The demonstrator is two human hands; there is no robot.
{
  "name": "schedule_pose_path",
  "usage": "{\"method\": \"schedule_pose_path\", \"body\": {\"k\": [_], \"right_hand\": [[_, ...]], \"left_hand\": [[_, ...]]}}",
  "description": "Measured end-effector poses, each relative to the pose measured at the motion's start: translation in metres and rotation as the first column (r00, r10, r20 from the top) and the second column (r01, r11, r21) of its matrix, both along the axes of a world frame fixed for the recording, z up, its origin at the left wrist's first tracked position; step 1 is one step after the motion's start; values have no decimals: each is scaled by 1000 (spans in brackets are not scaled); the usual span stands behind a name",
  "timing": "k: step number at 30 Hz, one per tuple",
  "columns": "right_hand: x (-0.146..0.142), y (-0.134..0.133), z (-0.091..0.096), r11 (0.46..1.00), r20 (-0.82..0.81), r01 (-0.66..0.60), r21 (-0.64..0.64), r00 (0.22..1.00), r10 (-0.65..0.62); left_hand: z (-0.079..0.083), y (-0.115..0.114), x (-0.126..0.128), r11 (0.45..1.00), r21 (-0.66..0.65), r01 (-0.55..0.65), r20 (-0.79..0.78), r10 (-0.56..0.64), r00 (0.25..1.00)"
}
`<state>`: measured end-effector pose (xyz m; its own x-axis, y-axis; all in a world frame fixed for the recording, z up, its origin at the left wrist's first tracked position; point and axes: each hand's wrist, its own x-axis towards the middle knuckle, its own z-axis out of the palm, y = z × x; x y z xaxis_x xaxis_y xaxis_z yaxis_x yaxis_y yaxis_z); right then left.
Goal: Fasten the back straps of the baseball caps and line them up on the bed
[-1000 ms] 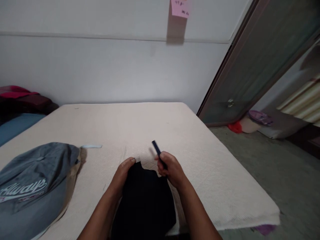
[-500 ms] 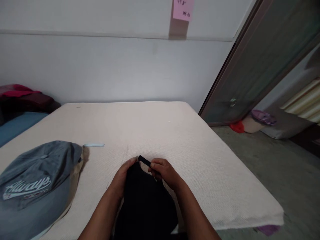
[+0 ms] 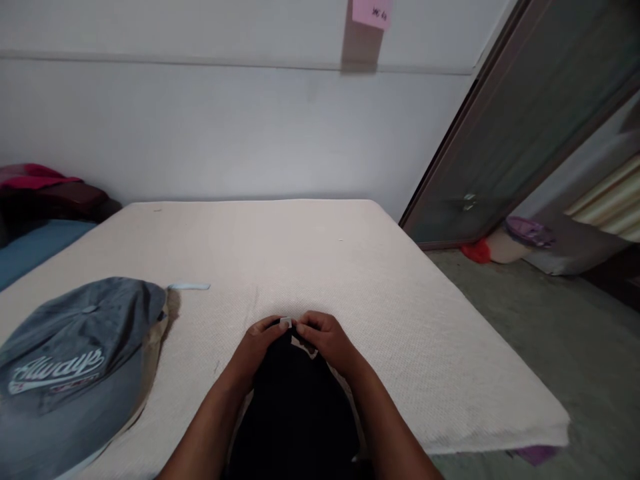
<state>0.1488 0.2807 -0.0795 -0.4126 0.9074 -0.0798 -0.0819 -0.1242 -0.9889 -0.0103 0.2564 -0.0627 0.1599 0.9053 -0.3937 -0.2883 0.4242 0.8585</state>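
Baseball cap (image 3: 80, 367) lies leftmost; right of it, the left hand (image 3: 257, 344) clamps the silvery tab (image 3: 285, 323) of a black cap (image 3: 296, 413), whose strap (image 3: 294, 324), just swung over, pinched by the right hand (image 3: 328, 338), apparently meets it, bringing both ends together.

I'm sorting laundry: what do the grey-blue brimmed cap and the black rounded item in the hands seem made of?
Grey-blue brimmed cap: probably matte cotton, judging by soft wrinkles and uneven colour. Black rounded item: likely matte fabric, showing no shine; fibre unclear.

There are two hands (image 3: 255, 343) (image 3: 330, 341), one black cap (image 3: 300, 417), one grey cap (image 3: 87, 363) and one pink note (image 3: 371, 13).
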Motion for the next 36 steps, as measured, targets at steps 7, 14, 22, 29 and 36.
{"method": "schedule_pose_path", "body": {"k": [7, 14, 22, 29, 36], "right_hand": [[4, 1, 1, 994, -175, 83, -76, 980, -95], [0, 0, -1, 995, -19, 67, -69, 997, -69], [1, 1, -6, 999, 16, 37, -25, 999, -37], [3, -1, -4, 1000, 36, -4, -27, 999, 5], [6, -2, -2, 998, 5, -15, -61, 1000, 15]], "left_hand": [[-6, -1, -2, 996, 60, -61, 7, 60, 998], [-8, -2, -4, 995, -34, -97, 125, 100, 987], [-13, -1, -6, 972, -77, -222, 1, 223, 975], [-13, -3, -5, 990, -43, -134, 36, 136, 990], [-11, -4, -5, 990, 2, -139, -175, 137, 975]]}}
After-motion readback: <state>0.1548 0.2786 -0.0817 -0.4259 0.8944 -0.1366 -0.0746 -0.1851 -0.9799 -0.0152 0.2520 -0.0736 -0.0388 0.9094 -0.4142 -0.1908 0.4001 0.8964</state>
